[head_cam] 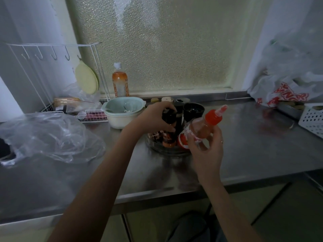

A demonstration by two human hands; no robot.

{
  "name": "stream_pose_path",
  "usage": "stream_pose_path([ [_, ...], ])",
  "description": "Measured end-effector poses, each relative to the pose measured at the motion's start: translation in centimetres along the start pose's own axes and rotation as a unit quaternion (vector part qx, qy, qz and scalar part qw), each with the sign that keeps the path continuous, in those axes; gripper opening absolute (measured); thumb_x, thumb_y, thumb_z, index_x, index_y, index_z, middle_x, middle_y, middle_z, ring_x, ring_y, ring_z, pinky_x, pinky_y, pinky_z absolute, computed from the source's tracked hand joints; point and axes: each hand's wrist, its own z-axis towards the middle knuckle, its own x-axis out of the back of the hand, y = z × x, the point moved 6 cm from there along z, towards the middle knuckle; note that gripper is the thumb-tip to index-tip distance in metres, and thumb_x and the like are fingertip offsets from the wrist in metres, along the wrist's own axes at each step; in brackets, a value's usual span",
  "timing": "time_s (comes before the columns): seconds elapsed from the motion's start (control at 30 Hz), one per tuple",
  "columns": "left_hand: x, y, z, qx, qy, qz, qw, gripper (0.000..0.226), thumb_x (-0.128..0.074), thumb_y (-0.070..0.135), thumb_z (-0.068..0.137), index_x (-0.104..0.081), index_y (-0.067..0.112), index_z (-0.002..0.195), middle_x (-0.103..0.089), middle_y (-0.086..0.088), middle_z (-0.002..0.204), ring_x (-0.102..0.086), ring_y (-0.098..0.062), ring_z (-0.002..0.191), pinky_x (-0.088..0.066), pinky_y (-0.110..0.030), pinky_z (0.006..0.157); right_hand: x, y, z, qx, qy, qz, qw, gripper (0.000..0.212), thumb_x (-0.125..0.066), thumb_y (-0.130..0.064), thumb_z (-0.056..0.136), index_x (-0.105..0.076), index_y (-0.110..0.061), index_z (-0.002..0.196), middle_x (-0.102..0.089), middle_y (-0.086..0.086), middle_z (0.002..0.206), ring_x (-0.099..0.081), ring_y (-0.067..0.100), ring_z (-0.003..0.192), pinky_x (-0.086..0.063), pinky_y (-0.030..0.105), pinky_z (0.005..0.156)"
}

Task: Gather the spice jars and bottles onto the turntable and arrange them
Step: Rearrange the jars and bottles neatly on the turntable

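Red-capped squeeze bottle (202, 130) tilts in right hand (207, 152); left hand (153, 117) grips dark jar (168, 123) at the turntable (167, 151) rim.

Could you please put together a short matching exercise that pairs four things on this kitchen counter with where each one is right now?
Things:
1. squeeze bottle
2. dark jar
3. drink bottle
4. white basket

Places:
A. at the counter's far right edge
B. tilted in the right hand
C. by the window, beside the wire rack
D. gripped by the left hand over the turntable

Pairs: 1-B, 2-D, 3-C, 4-A
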Motion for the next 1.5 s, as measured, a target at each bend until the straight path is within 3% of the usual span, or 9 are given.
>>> stream_pose_path([
  [0.2,-2.4,-0.8,0.6,0.0,0.008,-0.011,1.0,0.06,-0.083,0.009,0.062,-0.057,0.015,0.116,-0.06,-0.002,0.115,-0.051,-0.014,0.104,-0.041,-0.025,0.085,-0.1,0.2,0.0,-0.005,-0.002,-0.004,1.0,0.06,-0.076,-0.024,0.079,-0.048,-0.021,0.131,-0.052,-0.008,0.125,-0.055,0.01,0.118,-0.054,0.044,0.094],
  [0.37,-4.2,-3.7,0.3,0.024,-0.013,0.008,1.0,0.092,-0.084,0.024,0.054,-0.035,0.022,0.133,-0.053,-0.01,0.127,-0.049,-0.026,0.119,-0.045,-0.043,0.099,0.0,0.3,0.0,-0.007,-0.002,-0.004,1.0,0.063,-0.076,-0.022,0.078,-0.046,-0.021,0.134,-0.051,-0.005,0.129,-0.055,0.011,0.119,-0.054,0.044,0.094],
  [0.5,-4.2,-5.4,0.1,0.063,-0.003,0.028,0.998,0.078,-0.067,0.003,0.071,-0.027,0.014,0.137,-0.057,-0.017,0.124,-0.051,-0.033,0.118,-0.045,-0.041,0.096,0.1,0.6,0.2,-0.007,-0.002,-0.011,1.0,0.062,-0.075,-0.024,0.079,-0.046,-0.02,0.134,-0.051,-0.001,0.13,-0.055,0.013,0.119,-0.053,0.046,0.095],
  [0.7,-4.2,-6.0,0.6,0.044,0.009,0.094,0.995,0.076,-0.073,0.012,0.072,-0.025,0.003,0.13,-0.064,-0.022,0.108,-0.06,-0.037,0.101,-0.051,-0.049,0.082,-0.5,0.3,0.3,0.006,-0.016,-0.02,1.0,0.07,-0.068,-0.045,0.075,-0.044,-0.023,0.137,-0.051,-0.004,0.133,-0.054,0.012,0.122,-0.052,0.045,0.097],
  [0.8,-4.8,-5.8,0.8,0.031,-0.001,0.17,0.985,0.072,-0.068,0.014,0.076,-0.023,0.001,0.13,-0.061,-0.024,0.111,-0.055,-0.042,0.106,-0.05,-0.052,0.082,-1.2,-0.1,0.6,0.009,-0.029,-0.015,0.999,0.066,-0.071,-0.039,0.077,-0.045,-0.023,0.136,-0.052,-0.003,0.133,-0.054,0.012,0.121,-0.052,0.044,0.098],
  [0.93,-5.4,-6.4,0.8,0.04,-0.055,0.222,0.973,0.086,-0.063,0.013,0.081,-0.007,0.001,0.144,-0.051,-0.029,0.128,-0.042,-0.045,0.124,-0.044,-0.052,0.096,-2.2,-0.8,1.1,0.026,-0.045,-0.028,0.998,0.061,-0.073,-0.024,0.082,-0.046,-0.017,0.136,-0.053,-0.001,0.131,-0.053,-0.002,0.116,-0.048,0.019,0.099],
  [1.03,-5.2,-6.3,0.5,0.04,-0.041,0.229,0.972,0.057,-0.056,0.01,0.085,-0.028,-0.001,0.133,-0.055,-0.025,0.123,-0.045,-0.042,0.118,-0.04,-0.044,0.093,-2.5,-1.1,1.2,0.043,-0.047,-0.052,0.997,0.058,-0.071,-0.028,0.081,-0.046,-0.023,0.133,-0.049,-0.02,0.121,-0.047,-0.017,0.11,-0.039,0.001,0.089],
  [1.27,-3.0,-6.0,-0.3,0.038,0.13,0.049,0.99,0.037,-0.056,0.016,0.089,-0.043,0.0,0.12,-0.047,-0.022,0.123,-0.05,-0.037,0.109,-0.041,-0.043,0.092,-2.2,-0.8,1.8,0.044,-0.048,-0.062,0.996,0.059,-0.072,-0.03,0.082,-0.047,-0.023,0.135,-0.056,-0.009,0.128,-0.055,0.004,0.118,-0.046,0.015,0.096],
  [1.5,-5.1,-7.9,0.9,0.096,0.135,0.028,0.986,0.046,-0.071,0.03,0.075,-0.053,0.008,0.112,-0.061,-0.015,0.114,-0.058,-0.032,0.104,-0.048,-0.04,0.083,-2.9,-0.6,1.7,0.056,-0.051,-0.057,0.996,0.061,-0.071,-0.029,0.083,-0.045,-0.016,0.137,-0.055,-0.007,0.128,-0.054,0.005,0.119,-0.051,0.037,0.098],
])
